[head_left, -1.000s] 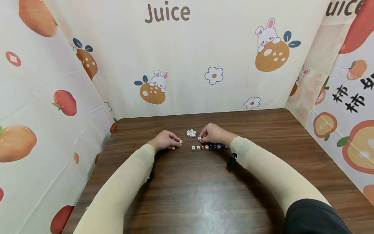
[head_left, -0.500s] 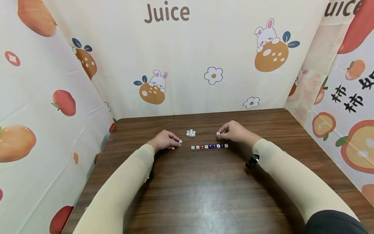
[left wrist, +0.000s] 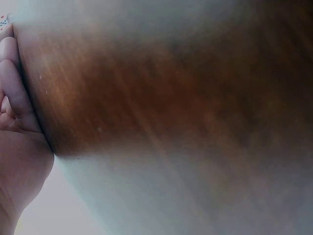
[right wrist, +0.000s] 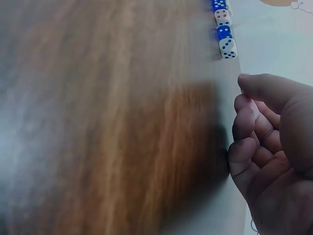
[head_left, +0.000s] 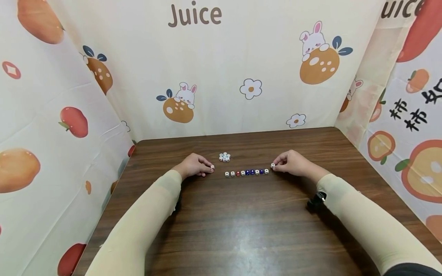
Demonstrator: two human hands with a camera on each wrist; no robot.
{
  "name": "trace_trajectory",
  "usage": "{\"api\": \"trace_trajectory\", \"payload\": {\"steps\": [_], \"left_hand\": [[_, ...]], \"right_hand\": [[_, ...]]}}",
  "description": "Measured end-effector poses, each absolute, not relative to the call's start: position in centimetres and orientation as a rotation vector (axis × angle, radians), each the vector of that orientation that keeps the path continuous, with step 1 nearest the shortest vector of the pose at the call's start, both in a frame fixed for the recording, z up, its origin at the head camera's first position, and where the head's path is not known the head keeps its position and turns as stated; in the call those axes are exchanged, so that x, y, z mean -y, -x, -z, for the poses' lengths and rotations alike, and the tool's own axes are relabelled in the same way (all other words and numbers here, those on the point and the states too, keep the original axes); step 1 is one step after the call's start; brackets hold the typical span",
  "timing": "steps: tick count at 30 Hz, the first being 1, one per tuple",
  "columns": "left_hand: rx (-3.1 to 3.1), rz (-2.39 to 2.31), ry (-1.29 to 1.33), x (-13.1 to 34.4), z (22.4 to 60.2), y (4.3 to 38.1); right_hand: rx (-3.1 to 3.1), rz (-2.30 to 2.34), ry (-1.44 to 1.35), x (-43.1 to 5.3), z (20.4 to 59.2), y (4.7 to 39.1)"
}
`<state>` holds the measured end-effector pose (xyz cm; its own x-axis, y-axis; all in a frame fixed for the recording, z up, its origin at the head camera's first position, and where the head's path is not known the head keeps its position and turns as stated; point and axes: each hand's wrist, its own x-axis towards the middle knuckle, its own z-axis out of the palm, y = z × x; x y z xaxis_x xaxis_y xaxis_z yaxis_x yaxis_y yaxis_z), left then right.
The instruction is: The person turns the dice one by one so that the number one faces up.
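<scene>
My left hand [head_left: 193, 165] rests on the table left of the dice row, pinching a white die [head_left: 212, 167] between thumb and fingertips. In the left wrist view a dotted corner of that die [left wrist: 4, 21] shows beyond the fingers. Just past the row's right end, my right hand [head_left: 293, 162] pinches another white die [head_left: 272, 165]; the thumb hides it in the right wrist view. Between the hands runs a straight row of white, red and blue dice, ending at the right in a white die [head_left: 266, 171]. The row's blue die [right wrist: 224, 32] appears close ahead of the right thumb.
A small cluster of white dice [head_left: 225, 157] lies behind the row, towards the left hand. The brown wooden table [head_left: 221, 230] meets a printed cloth backdrop [head_left: 221, 111] at its back edge, and cloth also hangs along both sides.
From beside the cluster, my right hand has carried its white die rightwards, then down to the row's right end, uncovering the row. The left hand stays in place with its die.
</scene>
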<state>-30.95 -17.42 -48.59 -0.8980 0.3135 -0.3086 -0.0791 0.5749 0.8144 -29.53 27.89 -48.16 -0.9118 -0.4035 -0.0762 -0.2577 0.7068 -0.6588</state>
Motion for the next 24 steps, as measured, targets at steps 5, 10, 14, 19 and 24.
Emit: {"api": "trace_trajectory", "payload": {"steps": [5,10,14,19,24], "left_hand": [[-2.391,-1.270,-0.184,17.50,48.46,30.73],[-2.389,-1.275,-0.184,17.48,48.39,30.65],[-2.386,-1.276,-0.186,17.44,48.53,30.79],[-2.385,-1.272,-0.184,17.44,48.48,30.79],[-2.385,-1.270,-0.192,17.50,48.52,30.91]], "right_hand": [[-2.689,0.975,0.594,-27.99,48.13,29.11],[-2.686,0.968,0.623,-27.85,48.32,28.87],[-2.696,0.945,0.635,-27.77,48.54,28.64],[-2.696,0.933,0.637,-27.65,48.63,28.45],[-2.717,0.915,0.633,-27.57,48.68,28.53]]}}
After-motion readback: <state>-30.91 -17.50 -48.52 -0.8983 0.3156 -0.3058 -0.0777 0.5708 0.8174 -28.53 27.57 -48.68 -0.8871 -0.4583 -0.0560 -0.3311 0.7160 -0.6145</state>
